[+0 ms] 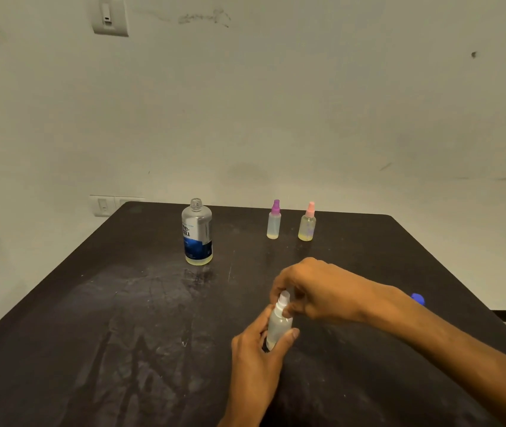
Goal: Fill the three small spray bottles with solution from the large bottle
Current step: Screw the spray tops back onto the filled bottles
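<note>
The left hand [253, 349] wraps its fingers and thumb round the body of a small clear spray bottle [279, 326], keeping it upright near the front middle of the dark table [91, 334], probably so that it cannot turn or tip while the top is worked. The right hand [310, 288] arches over it from the right and pinches the white sprayer top [284, 298] between fingertips and thumb, a grip suited to twisting the top on or off; which way cannot be told. This bottle looks frosted and pale, and its level is hard to read behind the fingers. Well behind, the large bottle [197, 232] stands uncapped with its neck bare, ready for pouring, and only a shallow yellowish layer shows at its base below the blue and white label. To its right stand two more small bottles, apart from each other: the purple-topped bottle [274, 221] with just a little yellow liquid at the bottom, and the pink-topped bottle [307, 224], which appears much fuller. A blue cap [418, 298], likely the large bottle's, lies beyond the right forearm near the table's right edge.
</note>
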